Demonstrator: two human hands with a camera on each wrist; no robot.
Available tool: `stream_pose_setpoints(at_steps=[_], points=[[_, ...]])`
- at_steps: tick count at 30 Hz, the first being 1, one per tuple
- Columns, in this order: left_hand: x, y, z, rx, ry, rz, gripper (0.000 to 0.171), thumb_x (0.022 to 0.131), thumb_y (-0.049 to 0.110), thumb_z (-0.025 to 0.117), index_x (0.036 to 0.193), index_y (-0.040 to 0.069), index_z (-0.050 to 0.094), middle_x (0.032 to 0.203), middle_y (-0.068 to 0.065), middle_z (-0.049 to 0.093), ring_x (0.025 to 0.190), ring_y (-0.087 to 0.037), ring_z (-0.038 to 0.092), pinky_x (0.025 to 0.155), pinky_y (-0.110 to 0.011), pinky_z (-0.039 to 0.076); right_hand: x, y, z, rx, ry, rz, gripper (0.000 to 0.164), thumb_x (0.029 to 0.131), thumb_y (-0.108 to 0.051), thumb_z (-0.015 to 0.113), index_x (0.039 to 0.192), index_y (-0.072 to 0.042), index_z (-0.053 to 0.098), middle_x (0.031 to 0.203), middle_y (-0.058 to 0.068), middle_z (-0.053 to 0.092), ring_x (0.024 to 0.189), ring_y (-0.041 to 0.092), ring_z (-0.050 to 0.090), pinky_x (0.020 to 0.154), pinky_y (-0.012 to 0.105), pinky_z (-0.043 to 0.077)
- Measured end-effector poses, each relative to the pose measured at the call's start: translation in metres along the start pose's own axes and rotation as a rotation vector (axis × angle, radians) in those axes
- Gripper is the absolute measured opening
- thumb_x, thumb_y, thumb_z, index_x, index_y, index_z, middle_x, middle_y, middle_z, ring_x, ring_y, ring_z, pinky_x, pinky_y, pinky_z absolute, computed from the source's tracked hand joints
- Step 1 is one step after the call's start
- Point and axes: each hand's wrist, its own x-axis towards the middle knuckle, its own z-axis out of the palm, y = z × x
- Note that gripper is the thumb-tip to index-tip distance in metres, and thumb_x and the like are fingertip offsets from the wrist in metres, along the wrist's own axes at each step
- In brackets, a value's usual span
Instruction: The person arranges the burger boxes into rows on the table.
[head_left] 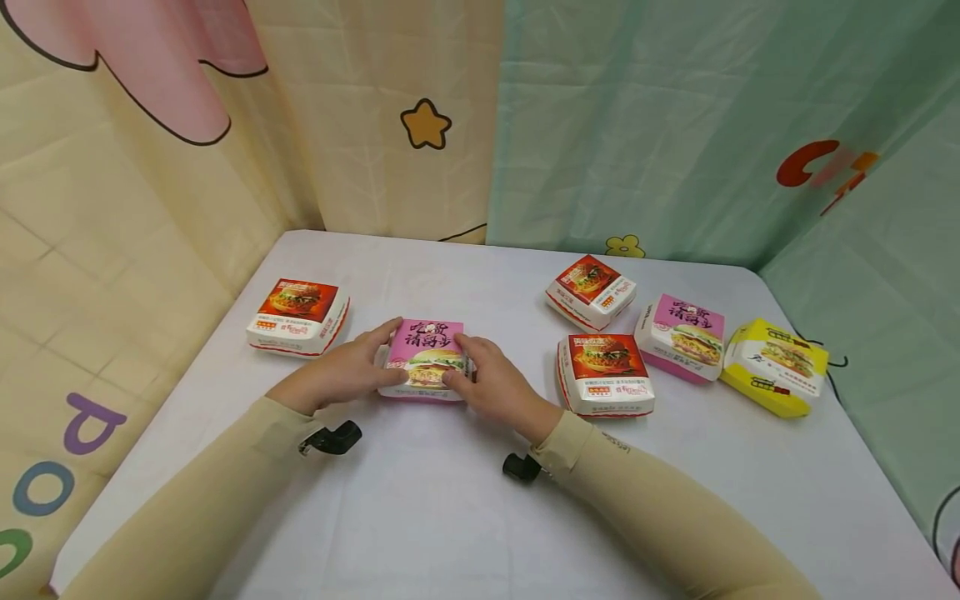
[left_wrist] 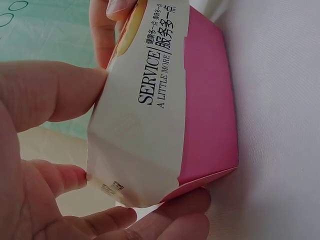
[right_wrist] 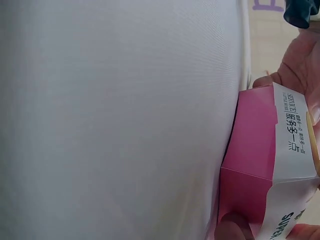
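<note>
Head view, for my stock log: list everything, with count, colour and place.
Red boxes: 3, red-and-white, one left, two right.
Pink boxes: 2, pink-and-white, one gripped at centre, one right.
Yellow box: 1, yellow-and-white, far right.
Table: 1, white, under the boxes.
Curtains: count unclear, beige and green, back and sides.
Star: 1, orange, back curtain.
Flower: 1, yellow, low at back.
Drip shape: 1, pink, upper left.
Letters: 3, purple, blue, green, left edge.
Shapes: count unclear, red and orange, upper right.
Cords: count unclear, black, right table edge.
Wrist cameras: 2, black, by the wrists.
Sleeves: 2, beige, on both arms.
Left hand: 1, bare, gripping centre pink box's left side.
Right hand: 1, bare, gripping its right side.
</note>
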Motion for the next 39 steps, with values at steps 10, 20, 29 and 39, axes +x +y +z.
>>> stream_pose_setpoints(at_steps=[10, 20, 29, 39], points=[[0.0001, -0.0008, 0.0003, -0.02, -0.007, 0.023, 0.098, 0.098, 0.046, 0.071, 0.171, 0.02, 0.011, 0.169, -0.021, 0.033, 0.155, -0.043, 0.032, 0.122, -0.069, 0.03, 0.0007, 0.0009, 0.0025, -0.001, -0.005, 0.014, 0.072, 0.104, -0.035, 0.066, 0.166, -0.013, 0.034, 0.167, 0.016, 0.04, 0.152, 0.031, 0.042, 0.126, 0.049, 0.036], [0.0003, -0.0002, 0.0004, -0.017, -0.009, 0.019, 0.099, 0.097, 0.047, 0.071, 0.171, 0.02, 0.011, 0.168, -0.02, 0.034, 0.154, -0.042, 0.034, 0.122, -0.07, 0.031, -0.0005, -0.0004, 0.0016, 0.001, 0.001, 0.004, 0.071, 0.104, -0.033, 0.066, 0.165, -0.012, 0.035, 0.165, 0.016, 0.041, 0.151, 0.031, 0.043, 0.126, 0.049, 0.036], [-0.0003, 0.0002, -0.0002, -0.009, -0.005, 0.02, 0.098, 0.098, 0.047, 0.071, 0.171, 0.02, 0.012, 0.169, -0.019, 0.034, 0.154, -0.042, 0.034, 0.122, -0.07, 0.031, -0.0006, -0.0018, 0.0016, 0.002, -0.001, 0.023, 0.072, 0.104, -0.035, 0.066, 0.165, -0.013, 0.035, 0.166, 0.015, 0.04, 0.153, 0.031, 0.042, 0.126, 0.05, 0.036], [0.0007, -0.0013, 0.0001, -0.007, -0.014, 0.026, 0.098, 0.098, 0.046, 0.07, 0.171, 0.019, 0.011, 0.17, -0.021, 0.032, 0.156, -0.043, 0.03, 0.123, -0.07, 0.029, 0.0004, -0.0008, 0.0026, -0.007, -0.003, 0.021, 0.072, 0.104, -0.036, 0.066, 0.165, -0.012, 0.035, 0.166, 0.015, 0.041, 0.153, 0.03, 0.042, 0.126, 0.049, 0.036]])
